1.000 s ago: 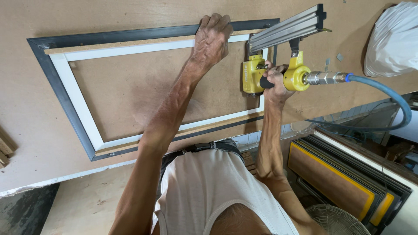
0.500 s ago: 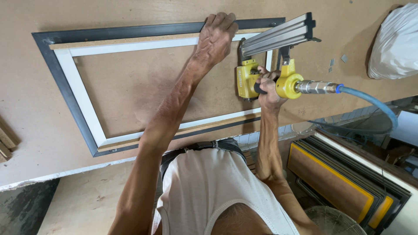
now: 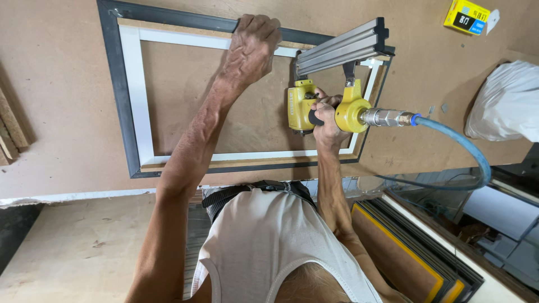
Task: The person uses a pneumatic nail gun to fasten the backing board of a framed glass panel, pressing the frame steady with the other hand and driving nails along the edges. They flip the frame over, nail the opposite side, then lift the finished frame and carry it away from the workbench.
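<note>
— Though hooked firmly over the far rail of the frame (image 3: 126, 95), fingers packed together and knuckles up, lies just beside the nailer (image 3: 301, 106). Talking of the left hand (image 3: 250, 47) here.

— Risk, then?

— Could catch a nail, judging by how close. Would take only a pin deflecting inside the moulding and coming out sideways near the frame's far right corner.

— And the right hand (image 3: 325, 120)?

— Wrapped tight round the grip, under the long grey magazine. Cannot tell about the trigger finger; hidden behind the yellow body.

— Anything else worth watching?

— Hose (image 3: 466, 146). Loops off the bench's right edge and hangs below it. Might snag there and tug the nose off line. Could then miss the white inner strip, or split it.

— Frame itself?

— Lying flat in the middle of the bench (image 3: 73, 73), near rail close to the near edge, held by that one palm only, as far as visible. Might slide under recoil and open a corner joint.

— Clutter?

— Small yellow box (image 3: 466, 14) toward the far right corner, white bag (image 3: 505, 101) by the right edge. Both well apart from the nailer; little danger there.
</note>
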A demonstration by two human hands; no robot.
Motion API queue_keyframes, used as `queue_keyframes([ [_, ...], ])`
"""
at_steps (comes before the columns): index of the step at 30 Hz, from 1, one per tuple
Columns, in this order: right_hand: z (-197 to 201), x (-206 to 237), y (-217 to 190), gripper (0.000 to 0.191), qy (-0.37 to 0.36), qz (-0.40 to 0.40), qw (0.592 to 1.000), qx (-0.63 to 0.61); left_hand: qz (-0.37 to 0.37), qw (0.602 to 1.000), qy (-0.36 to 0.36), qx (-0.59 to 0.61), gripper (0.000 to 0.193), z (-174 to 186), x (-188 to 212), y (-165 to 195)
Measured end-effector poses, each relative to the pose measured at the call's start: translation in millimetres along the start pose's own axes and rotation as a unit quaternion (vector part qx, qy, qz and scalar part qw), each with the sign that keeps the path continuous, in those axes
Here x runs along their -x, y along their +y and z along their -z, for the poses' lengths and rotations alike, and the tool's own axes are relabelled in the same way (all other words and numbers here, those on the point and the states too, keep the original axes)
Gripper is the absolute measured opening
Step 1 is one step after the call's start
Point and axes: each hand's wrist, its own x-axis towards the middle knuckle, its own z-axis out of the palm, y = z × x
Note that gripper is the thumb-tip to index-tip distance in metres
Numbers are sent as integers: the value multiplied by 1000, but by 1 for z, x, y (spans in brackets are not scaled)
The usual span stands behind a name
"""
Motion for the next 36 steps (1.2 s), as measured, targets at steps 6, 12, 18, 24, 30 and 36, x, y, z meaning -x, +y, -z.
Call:
queue_keyframes([
  [6, -6, 0, -3, 13, -7, 18, 999, -33, 5, 999, 31, -27, 16, -17, 0, 1],
  [12, 4, -1, 5, 17, -4, 10, 998, -56, 2, 999, 37, -15, 15, -18, 4, -4],
  [18, 3, 17, 5, 20, -33, 28, 999, -16, -6, 1000, 25, -7, 18, -17, -1, 0],
  [24, -53, 47, 16, 25, -35, 10, 999, -12, -43, 999, 1, -23, 27, 62, 25, -43],
  [30, -137, 73, 33, 24, -65, -10, 996, -57, -43, 999, -4, -33, 25, 129, 73, -110],
  [36, -186, 84, 31, 20, -16, 3, 1000, -26, -36, 997, -9, -65, 31, 103, 76, -118],
])
